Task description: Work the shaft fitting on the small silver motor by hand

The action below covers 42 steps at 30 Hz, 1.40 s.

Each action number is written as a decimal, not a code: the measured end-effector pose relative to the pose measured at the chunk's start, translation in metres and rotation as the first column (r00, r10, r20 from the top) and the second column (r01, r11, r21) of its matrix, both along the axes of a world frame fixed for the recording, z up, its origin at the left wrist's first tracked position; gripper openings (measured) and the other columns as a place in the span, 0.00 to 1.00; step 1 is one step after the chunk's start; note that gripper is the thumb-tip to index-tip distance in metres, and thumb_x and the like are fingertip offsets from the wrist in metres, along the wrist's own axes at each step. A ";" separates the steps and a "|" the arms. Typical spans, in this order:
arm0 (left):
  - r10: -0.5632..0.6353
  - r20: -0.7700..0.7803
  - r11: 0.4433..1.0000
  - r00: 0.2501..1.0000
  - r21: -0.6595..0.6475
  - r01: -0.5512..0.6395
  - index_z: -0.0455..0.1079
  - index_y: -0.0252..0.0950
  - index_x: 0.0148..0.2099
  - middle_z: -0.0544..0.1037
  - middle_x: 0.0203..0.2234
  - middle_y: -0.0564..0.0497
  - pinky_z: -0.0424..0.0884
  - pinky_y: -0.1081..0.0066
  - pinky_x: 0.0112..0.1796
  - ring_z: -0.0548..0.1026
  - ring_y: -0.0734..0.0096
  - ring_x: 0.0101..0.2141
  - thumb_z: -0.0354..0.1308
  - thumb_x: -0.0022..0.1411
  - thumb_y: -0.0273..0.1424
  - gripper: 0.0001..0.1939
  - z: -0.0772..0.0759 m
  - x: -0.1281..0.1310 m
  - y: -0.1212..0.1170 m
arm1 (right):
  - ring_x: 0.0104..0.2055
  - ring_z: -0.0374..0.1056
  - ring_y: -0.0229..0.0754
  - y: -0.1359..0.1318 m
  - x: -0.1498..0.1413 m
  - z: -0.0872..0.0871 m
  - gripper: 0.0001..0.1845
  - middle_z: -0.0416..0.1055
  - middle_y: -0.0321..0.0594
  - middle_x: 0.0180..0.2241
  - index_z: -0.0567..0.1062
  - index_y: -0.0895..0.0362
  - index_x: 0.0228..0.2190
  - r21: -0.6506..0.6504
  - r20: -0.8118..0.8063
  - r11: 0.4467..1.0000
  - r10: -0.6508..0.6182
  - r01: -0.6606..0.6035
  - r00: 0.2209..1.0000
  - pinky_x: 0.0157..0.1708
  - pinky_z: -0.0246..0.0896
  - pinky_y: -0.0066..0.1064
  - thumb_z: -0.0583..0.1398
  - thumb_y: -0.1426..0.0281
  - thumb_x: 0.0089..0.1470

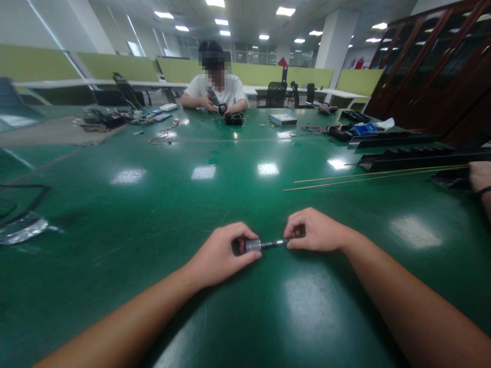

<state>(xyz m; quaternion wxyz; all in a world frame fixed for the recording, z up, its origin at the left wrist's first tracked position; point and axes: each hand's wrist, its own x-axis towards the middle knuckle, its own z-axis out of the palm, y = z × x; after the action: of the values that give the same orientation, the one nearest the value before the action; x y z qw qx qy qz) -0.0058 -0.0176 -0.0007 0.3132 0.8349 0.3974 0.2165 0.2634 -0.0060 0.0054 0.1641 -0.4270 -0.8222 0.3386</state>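
- Silver metal cylinder [253, 246] is sitting just below centre of my view, its thin shaft [273, 244] pointing right.
- My left hand [226, 253] is curling partly closed, thumb and fingers gripping the metal cylinder.
- My right hand [316, 230] is pinching the thin shaft's right end, fingertips nearly together.
- Green tabletop [172, 194] is spreading beneath both.
- Two thin rods [345, 178] are lying right of centre.
- White-shirted person [233, 87] is holding a dark device [221, 106], upper centre.
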 end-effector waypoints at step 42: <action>0.007 -0.006 1.000 1.000 0.016 -0.007 0.74 0.35 0.41 0.76 0.31 0.51 0.69 0.72 0.34 0.74 0.70 0.31 0.63 0.58 0.33 0.10 -0.001 0.003 0.001 | 0.32 0.69 0.38 -0.009 -0.035 -0.017 0.05 0.76 0.38 0.30 0.80 0.57 0.32 0.310 -0.057 0.950 0.053 -0.033 0.997 0.35 0.60 0.29 0.65 0.72 0.50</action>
<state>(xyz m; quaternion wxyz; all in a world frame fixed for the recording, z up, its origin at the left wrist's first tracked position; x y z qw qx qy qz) -0.0031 -0.0164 -0.0015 0.3045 0.8367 0.3995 0.2182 0.2285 -0.0153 -0.0118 0.2479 -0.3669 -0.8684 0.2231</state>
